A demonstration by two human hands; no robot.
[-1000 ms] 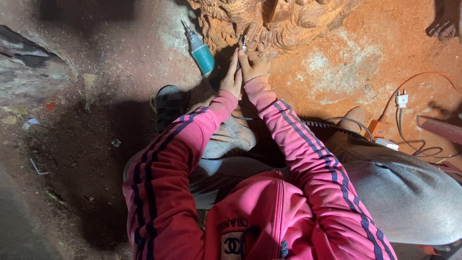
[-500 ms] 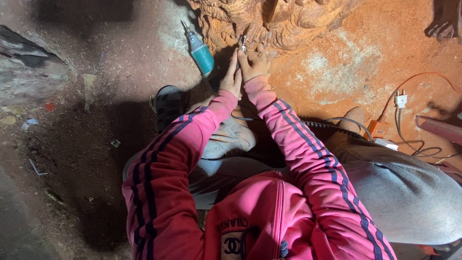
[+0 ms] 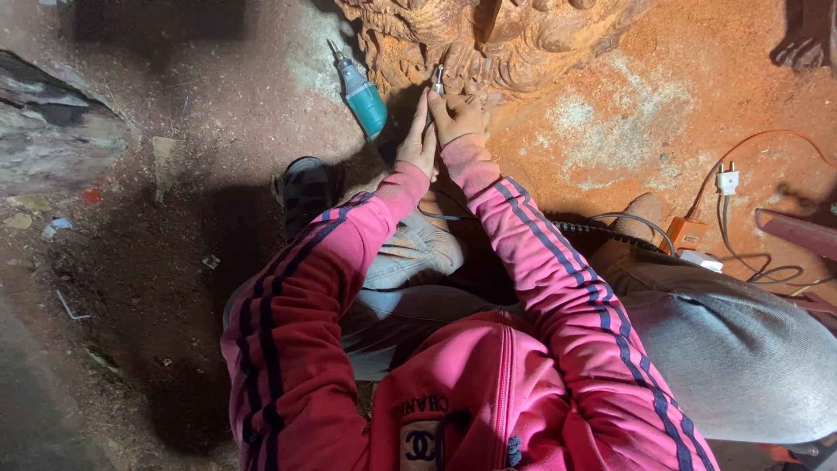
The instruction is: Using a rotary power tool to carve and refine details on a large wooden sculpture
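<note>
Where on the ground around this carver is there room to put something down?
Bare red dust lies right of the right hand, between the carving and the white plug. More lies left of the teal tool. By the orange socket block, cables crowd.

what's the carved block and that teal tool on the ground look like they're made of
Carved block: likely wood or soft stone, matt reddish-brown, raw and unpolished; matching orange dust covers the ground beside it. Teal tool: smooth, glossy teal body, probably plastic, with a thin metal-looking tip. The right hand holds a small silvery handpiece, apparently metal.
</note>
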